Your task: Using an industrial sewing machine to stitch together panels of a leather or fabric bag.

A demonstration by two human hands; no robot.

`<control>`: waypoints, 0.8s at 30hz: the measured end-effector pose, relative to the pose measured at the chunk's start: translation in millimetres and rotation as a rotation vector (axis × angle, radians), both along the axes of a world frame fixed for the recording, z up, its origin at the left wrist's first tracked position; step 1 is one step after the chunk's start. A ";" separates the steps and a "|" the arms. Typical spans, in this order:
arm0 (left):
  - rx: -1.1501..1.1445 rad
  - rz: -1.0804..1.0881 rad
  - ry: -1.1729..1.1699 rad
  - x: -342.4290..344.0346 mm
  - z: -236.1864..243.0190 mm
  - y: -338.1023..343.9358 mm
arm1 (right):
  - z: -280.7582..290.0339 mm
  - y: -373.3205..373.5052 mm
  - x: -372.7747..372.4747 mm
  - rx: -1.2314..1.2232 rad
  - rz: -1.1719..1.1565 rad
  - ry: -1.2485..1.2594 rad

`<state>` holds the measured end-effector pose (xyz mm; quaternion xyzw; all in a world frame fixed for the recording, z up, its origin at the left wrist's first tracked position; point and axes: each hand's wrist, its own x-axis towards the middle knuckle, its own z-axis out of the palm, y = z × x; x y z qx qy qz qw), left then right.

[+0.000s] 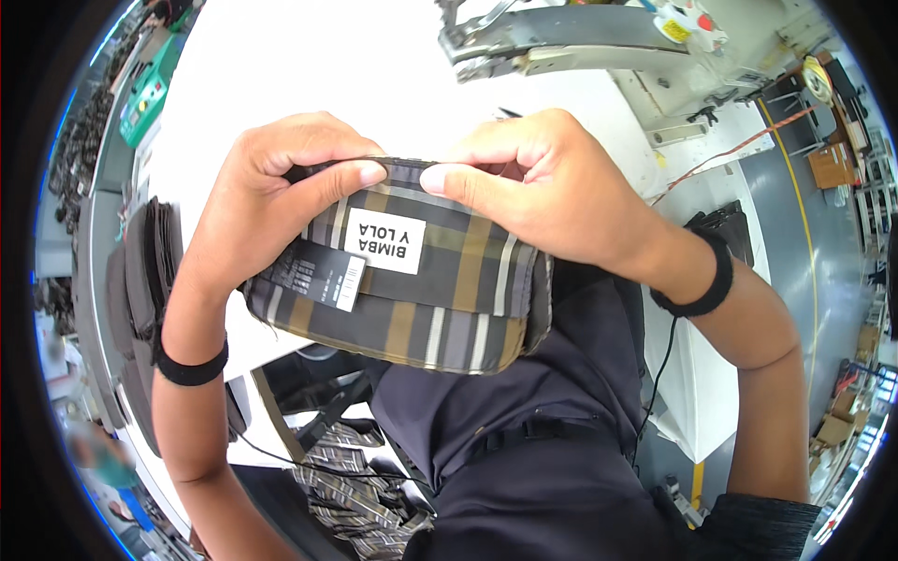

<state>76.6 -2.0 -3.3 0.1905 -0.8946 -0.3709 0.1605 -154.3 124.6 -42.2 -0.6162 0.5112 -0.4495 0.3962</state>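
A striped fabric pouch [402,313] in grey, ochre and white hangs between my hands above the near edge of the white table. On its flap is a white label [393,245], and beside that lies a dark tag [304,273] with a white barcode strip. My left hand [290,182] pinches the pouch's upper edge, thumb on the near face. A short way to the right, my right hand [524,178] grips the same edge, thumb likewise in front. The fingers behind the edge are mostly hidden. Each wrist wears a black band.
A sewing machine [571,37] stands at the far right of the white table [299,56]. Stacked dark fabric pieces [140,271] lie at the left. Striped fabric pieces [351,486] sit below the table, near my lap. A dark cable [659,383] hangs at my right.
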 end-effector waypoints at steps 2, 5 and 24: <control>0.004 -0.002 -0.065 -18.9 14.5 -12.2 | 6.9 4.5 -7.4 -0.032 -0.089 0.070; -0.005 0.106 -0.234 -45.4 36.9 -25.0 | 14.5 4.0 -17.3 0.022 -0.173 0.025; -0.220 -0.037 -0.194 -92.8 48.0 -83.1 | -9.6 -30.5 -26.2 0.127 -0.201 -0.626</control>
